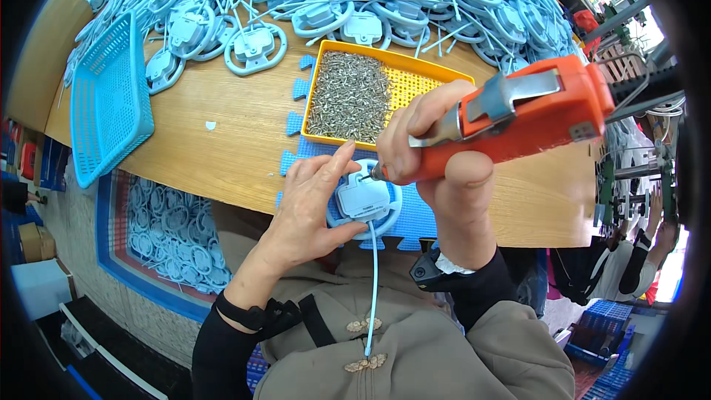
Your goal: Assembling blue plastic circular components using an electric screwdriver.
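A light-blue plastic ring-shaped part [361, 198] with a square housing in its middle lies on a blue foam mat [416, 216] at the table's front edge. From it a pale cord [373, 281] hangs toward me. My left hand [311, 196] holds this part down, thumb at its near edge and fingers along its left side. In my right hand [437, 141] is an orange power screwdriver [511, 126] with a metal lever; its tip meets the housing's upper part. Whether a screw sits under the tip is too small to tell.
Just beyond the mat stands a yellow tray [317, 96] partly filled with small screws [348, 96]. A heap of similar light-blue parts [370, 0] covers the table's far side. At left is a blue basket [111, 104]; below it, a crate [107, 252] holds more parts. Another person [637, 267] is at far right.
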### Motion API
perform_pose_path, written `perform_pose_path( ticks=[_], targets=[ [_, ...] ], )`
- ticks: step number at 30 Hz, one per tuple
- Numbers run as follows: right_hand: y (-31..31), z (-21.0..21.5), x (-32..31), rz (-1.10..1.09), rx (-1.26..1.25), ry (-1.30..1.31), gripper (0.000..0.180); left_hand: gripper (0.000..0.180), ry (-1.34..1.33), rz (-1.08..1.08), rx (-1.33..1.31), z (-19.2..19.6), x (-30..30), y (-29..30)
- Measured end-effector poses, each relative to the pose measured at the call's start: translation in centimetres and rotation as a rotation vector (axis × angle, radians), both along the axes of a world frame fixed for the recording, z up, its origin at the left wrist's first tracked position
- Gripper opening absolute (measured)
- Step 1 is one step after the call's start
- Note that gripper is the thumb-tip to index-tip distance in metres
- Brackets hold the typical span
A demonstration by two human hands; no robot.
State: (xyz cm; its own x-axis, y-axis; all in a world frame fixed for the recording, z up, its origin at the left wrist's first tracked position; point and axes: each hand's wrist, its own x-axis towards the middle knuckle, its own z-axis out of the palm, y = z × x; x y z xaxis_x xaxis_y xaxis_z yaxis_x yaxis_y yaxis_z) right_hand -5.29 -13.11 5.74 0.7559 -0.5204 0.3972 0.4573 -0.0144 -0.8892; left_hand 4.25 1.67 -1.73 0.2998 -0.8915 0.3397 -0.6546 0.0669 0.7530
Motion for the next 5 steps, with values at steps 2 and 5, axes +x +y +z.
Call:
perform_pose_path(
  ticks=[2,5],
  targets=[
    [-0.1,-1.0,0.6,0.256,0.232,-0.139,0.035,0.1,-0.031,0.021,0.003,0.3,0.6,0.9],
    [2.2,-1.5,4.6,0.338,0.13,-0.107,0.031,0.09,-0.003,0.096,0.058,-1.0,0.8,3.3]
  ],
)
